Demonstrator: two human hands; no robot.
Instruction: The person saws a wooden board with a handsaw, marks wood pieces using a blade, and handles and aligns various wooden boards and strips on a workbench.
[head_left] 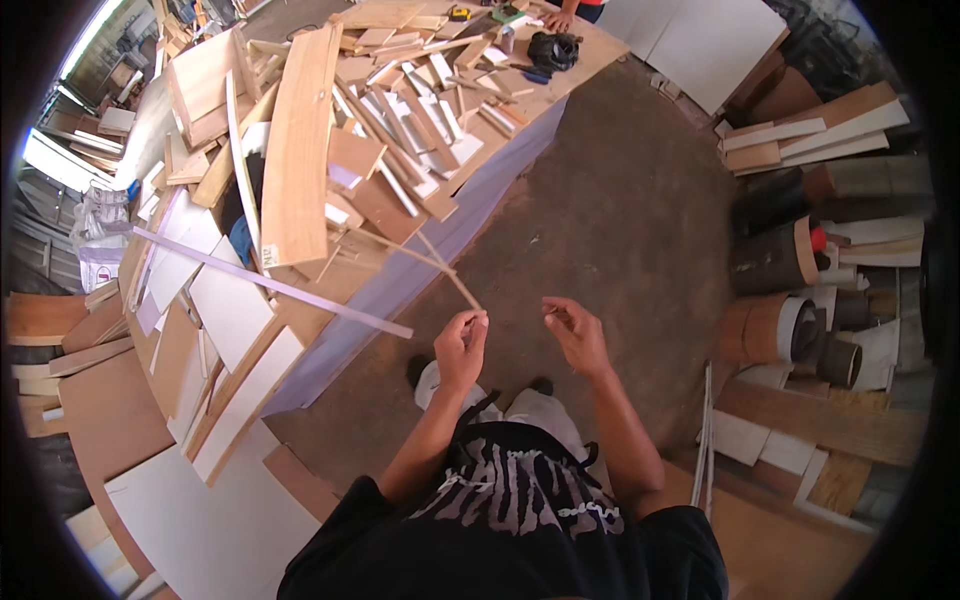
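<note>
My left hand (462, 350) is closed, with its fingertips at the lower end of a thin wooden strip (462, 287). The strip slants up and left toward the edge of the workbench (340, 290), where it crosses another thin strip. My right hand (578, 337) is raised to the right of it, fingers loosely bent and apart, with nothing visible in them. A long pale lilac strip (290, 288) lies across the bench and sticks out past its edge, left of my left hand. A wide, long wooden board (300, 150) lies over the pile of offcuts (425, 120).
A black plastic bag (553, 52) sits at the bench's far end, near another person's hand (560, 18). Along the right stand cylindrical containers (765, 328) and stacked boards (820, 130). A large white panel (205, 515) lies at the lower left. Brown floor (640, 220) runs beside the bench.
</note>
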